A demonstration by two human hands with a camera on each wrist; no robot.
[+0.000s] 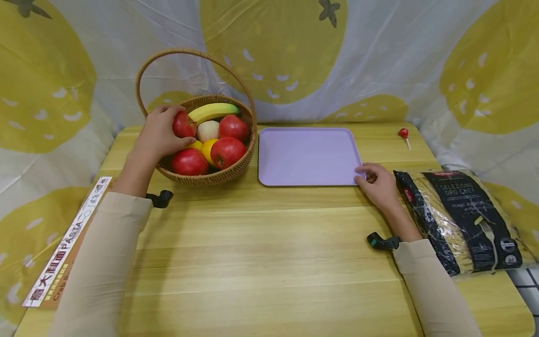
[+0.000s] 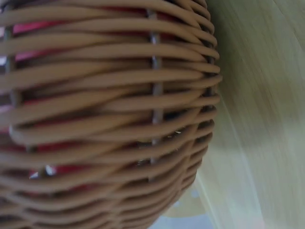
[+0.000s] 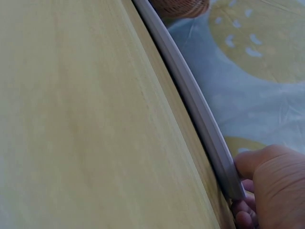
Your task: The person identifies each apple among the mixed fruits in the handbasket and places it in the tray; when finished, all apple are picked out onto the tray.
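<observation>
At the left side of the wicker basket [image 1: 227, 177], my left hand [image 1: 162, 133] grips a red apple [image 1: 182, 124] among the other fruit. A banana [image 1: 214, 111], more red apples [image 1: 228, 152], a pale round fruit [image 1: 208, 131] and yellow fruit [image 1: 208, 151] fill the basket. The left wrist view shows only the basket's woven side [image 2: 109, 105], with red behind the gaps; the hand is hidden there. My right hand [image 1: 377, 183] pinches the near right corner of the lilac tray [image 1: 309, 157], thumb on its rim in the right wrist view.
The basket's tall handle [image 1: 198, 51] arches over the fruit. A bag of penne pasta [image 1: 467, 220] lies beside the right forearm. A red lollipop [image 1: 404, 134] lies at the back right. A long pasta box [image 1: 69, 243] lies along the left edge. A patterned cloth [image 1: 370, 61] hangs behind the table.
</observation>
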